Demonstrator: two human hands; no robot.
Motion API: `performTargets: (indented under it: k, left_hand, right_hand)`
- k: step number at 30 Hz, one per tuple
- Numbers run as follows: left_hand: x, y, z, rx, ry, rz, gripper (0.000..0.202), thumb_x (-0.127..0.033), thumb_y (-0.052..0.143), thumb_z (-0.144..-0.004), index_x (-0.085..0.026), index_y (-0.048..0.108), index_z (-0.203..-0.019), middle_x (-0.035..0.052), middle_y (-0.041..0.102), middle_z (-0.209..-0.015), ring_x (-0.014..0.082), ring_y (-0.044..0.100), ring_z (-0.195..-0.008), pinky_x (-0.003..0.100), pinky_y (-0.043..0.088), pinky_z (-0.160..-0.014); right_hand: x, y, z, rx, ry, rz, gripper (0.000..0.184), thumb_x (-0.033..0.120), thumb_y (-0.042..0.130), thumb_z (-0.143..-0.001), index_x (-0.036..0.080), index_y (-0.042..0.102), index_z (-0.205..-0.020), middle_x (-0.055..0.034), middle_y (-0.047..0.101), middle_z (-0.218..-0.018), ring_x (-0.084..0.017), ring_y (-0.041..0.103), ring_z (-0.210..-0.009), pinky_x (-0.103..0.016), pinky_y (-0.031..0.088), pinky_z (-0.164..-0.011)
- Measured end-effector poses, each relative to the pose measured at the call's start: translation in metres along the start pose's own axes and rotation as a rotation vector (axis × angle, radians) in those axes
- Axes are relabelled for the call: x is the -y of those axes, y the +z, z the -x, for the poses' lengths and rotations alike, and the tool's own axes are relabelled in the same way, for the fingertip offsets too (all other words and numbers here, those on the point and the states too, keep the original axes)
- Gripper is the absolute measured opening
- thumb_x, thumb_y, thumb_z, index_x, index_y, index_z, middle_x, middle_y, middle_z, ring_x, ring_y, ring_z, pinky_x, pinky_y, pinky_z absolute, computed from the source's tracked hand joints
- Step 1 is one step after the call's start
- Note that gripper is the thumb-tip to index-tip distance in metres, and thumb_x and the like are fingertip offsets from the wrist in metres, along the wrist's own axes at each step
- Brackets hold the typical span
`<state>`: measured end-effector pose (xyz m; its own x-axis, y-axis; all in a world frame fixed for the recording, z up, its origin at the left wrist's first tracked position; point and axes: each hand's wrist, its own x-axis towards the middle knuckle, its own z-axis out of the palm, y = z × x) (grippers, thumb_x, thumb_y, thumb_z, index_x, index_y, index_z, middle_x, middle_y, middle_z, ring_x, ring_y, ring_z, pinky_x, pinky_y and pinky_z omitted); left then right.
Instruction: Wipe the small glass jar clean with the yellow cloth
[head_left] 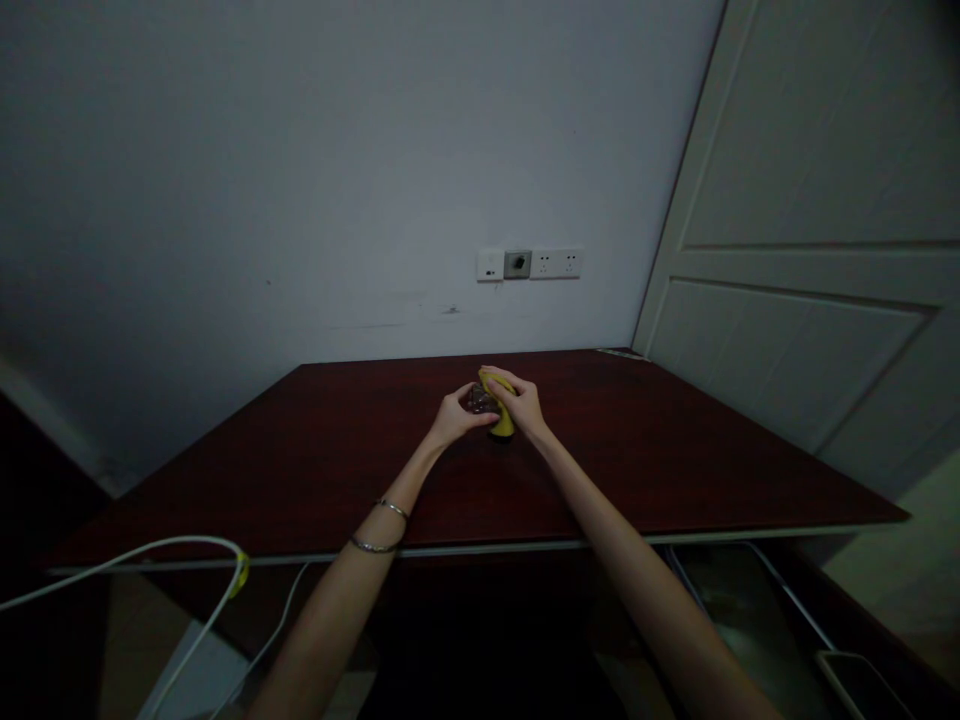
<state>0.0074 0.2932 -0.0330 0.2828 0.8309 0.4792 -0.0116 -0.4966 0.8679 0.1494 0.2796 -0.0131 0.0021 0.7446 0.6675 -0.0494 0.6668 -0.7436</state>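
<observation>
Two bare hands meet over the middle of a dark red tabletop, forearms reaching in from below. The left hand is curled around a small, clear, dark-looking faceted object, thumb on the near side and fingers on the far side. The right hand grips a yellow cloth, pinched against that object's right side, with one end drooping below the fingers. Whether that end touches the table is hard to tell. The object looks like glass or hard plastic; if so, it is probably stiff, fairly light at this size, smooth enough to slip and, if glass, easily chipped. A hold around its sides, with thumb and fingers opposed as the left hand has them, seems the safest, leaving the other faces free. The cloth appears soft, limp and nearly weightless; it likely takes a loose bunching grip and may add some friction against the slick surface. Two thin bracelets circle the left forearm. Around the hands spreads the glossy wooden table, its far edge by a pale wall with a row of sockets. A white panelled door stands to the right, and a white cable loops over the table's near left edge.
</observation>
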Motion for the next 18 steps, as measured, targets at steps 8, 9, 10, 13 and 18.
performTargets:
  k: [8,9,10,13,18]
  left_hand:
    - [-0.005,0.002,0.001,-0.031,-0.062,0.117,0.067,-0.024,0.082,-0.043,-0.01,0.059,-0.104,0.0097,0.066,-0.098,0.0205,0.061,-0.087,0.034,0.047,-0.083]
    - [-0.006,0.002,0.001,-0.045,-0.065,0.142,0.066,-0.024,0.082,-0.043,-0.01,0.06,-0.103,0.0093,0.066,-0.098,0.0204,0.061,-0.087,0.035,0.047,-0.083]
    - [-0.007,0.002,0.002,-0.057,-0.069,0.168,0.065,-0.024,0.082,-0.043,-0.01,0.06,-0.103,0.0088,0.066,-0.098,0.0202,0.061,-0.087,0.035,0.047,-0.083]
    - [-0.009,0.002,0.002,-0.079,-0.081,0.226,0.064,-0.024,0.081,-0.044,-0.01,0.061,-0.103,0.0083,0.066,-0.096,0.0196,0.061,-0.086,0.035,0.047,-0.082]
    - [-0.007,0.001,0.002,-0.077,-0.094,0.241,0.063,-0.025,0.082,-0.045,-0.01,0.061,-0.102,0.0091,0.066,-0.096,0.0191,0.061,-0.084,0.033,0.047,-0.08]
  right_hand:
    - [0.003,-0.002,0.001,-0.011,0.01,-0.038,0.032,0.038,0.066,-0.069,0.019,0.069,-0.095,-0.008,0.065,-0.109,-0.023,0.058,-0.104,-0.037,0.043,-0.094]
    - [0.005,-0.001,0.003,0.018,-0.034,-0.024,0.029,0.036,0.067,-0.069,0.02,0.07,-0.094,-0.0071,0.064,-0.112,-0.022,0.057,-0.106,-0.036,0.042,-0.096]
    - [0.008,-0.001,0.004,0.047,-0.069,-0.009,0.027,0.035,0.067,-0.069,0.021,0.07,-0.093,-0.0062,0.062,-0.114,-0.022,0.056,-0.108,-0.035,0.042,-0.096]
    - [0.011,0.002,0.004,0.07,-0.103,0.018,0.025,0.034,0.066,-0.07,0.023,0.07,-0.092,-0.0049,0.062,-0.116,-0.021,0.055,-0.109,-0.034,0.041,-0.097]
    - [0.003,0.006,-0.005,-0.059,0.026,-0.022,0.034,0.04,0.063,-0.072,0.017,0.068,-0.097,-0.0078,0.067,-0.106,-0.022,0.06,-0.101,-0.037,0.044,-0.093]
